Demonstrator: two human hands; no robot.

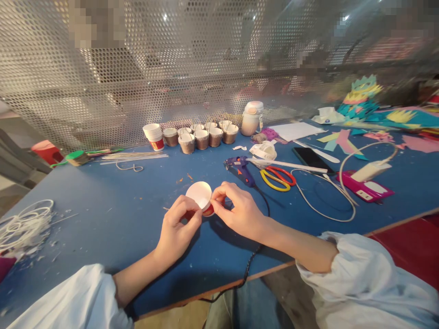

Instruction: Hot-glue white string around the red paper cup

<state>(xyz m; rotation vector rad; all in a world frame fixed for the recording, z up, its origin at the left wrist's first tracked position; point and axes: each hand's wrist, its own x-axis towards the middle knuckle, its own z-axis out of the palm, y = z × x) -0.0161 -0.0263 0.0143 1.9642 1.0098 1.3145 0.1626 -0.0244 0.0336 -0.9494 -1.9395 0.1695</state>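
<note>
While you hold the paper cup [200, 195] between both hands just above the blue table [103, 201], it lies tipped over. Its long axis slants from the red-banded end, low between your palms, up to the white round end, which faces up and away from you. Your left hand [178, 226] curls around the cup's near left side with the thumb by the rim. Your right hand [240, 210] pinches the right side with thumb and forefinger. Both hands are closed on the cup. The red band carries some print, but it is too small to read.

Just beyond your right hand lies a blue glue gun [240, 167], nozzle pointing left, with its black cord running back past your right wrist and over the table edge. To its right are scissors [277, 178] with yellow and red handles, then a dark phone [312, 159]. Well beyond both hands stand a stack of cups [154, 136] with the same red band and a cluster of brown cups [202, 137]. Far to the left of your left hand lies a coil of white cord [24, 224].
</note>
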